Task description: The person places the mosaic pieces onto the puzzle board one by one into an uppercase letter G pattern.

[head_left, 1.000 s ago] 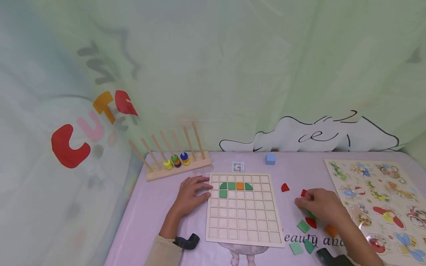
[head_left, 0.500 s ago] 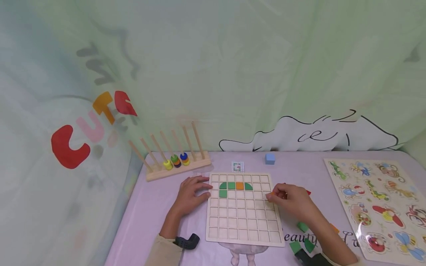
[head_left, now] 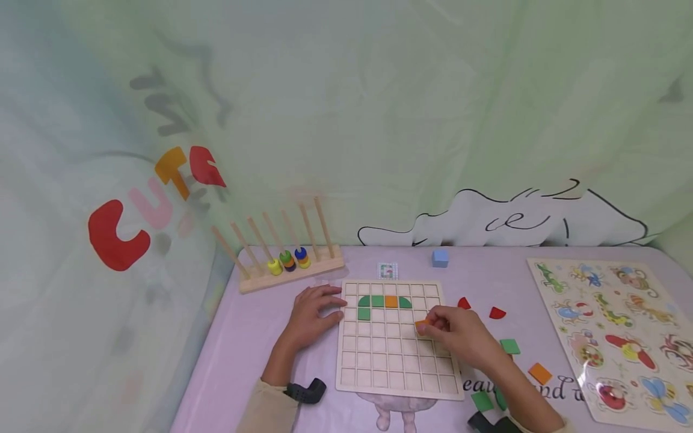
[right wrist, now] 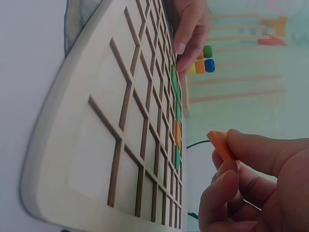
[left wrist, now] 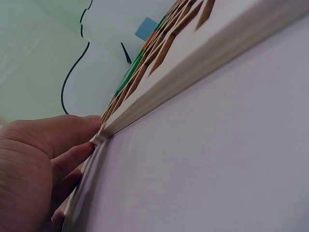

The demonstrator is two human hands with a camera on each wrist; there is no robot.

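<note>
A: Item one, right hand (head_left: 460, 337)?
B: Fingers (right wrist: 251, 154) and thumb pinch an orange tile (head_left: 421, 323), held just above the grid board (head_left: 397, 373), right of centre, in its third or fourth row from the far edge.

A: Left hand (head_left: 312, 317)?
B: Fingers (left wrist: 72, 159) straight and relaxed, resting against the board's left edge near its far corner; nothing gripped.

A: Board contents?
B: Far rows: a green quarter-round, a green square (head_left: 377, 300), an orange square (head_left: 391, 301), a second green quarter-round; one more green square (head_left: 364, 313) a row nearer, at the left.

A: Loose stock on the bench (head_left: 243, 349)?
B: Right of the board: two red quarter-rounds (head_left: 497, 313), a green square tile (head_left: 509, 346), an orange square tile (head_left: 539, 373); more green pieces (head_left: 482, 401) by the near edge, beside the right forearm.

A: Remainder?
B: Peg rack with coloured rings (head_left: 289, 260), far left. Small card (head_left: 387, 271) and blue cube (head_left: 440, 258), beyond the board. Animal puzzle (head_left: 622, 331), far right.
</note>
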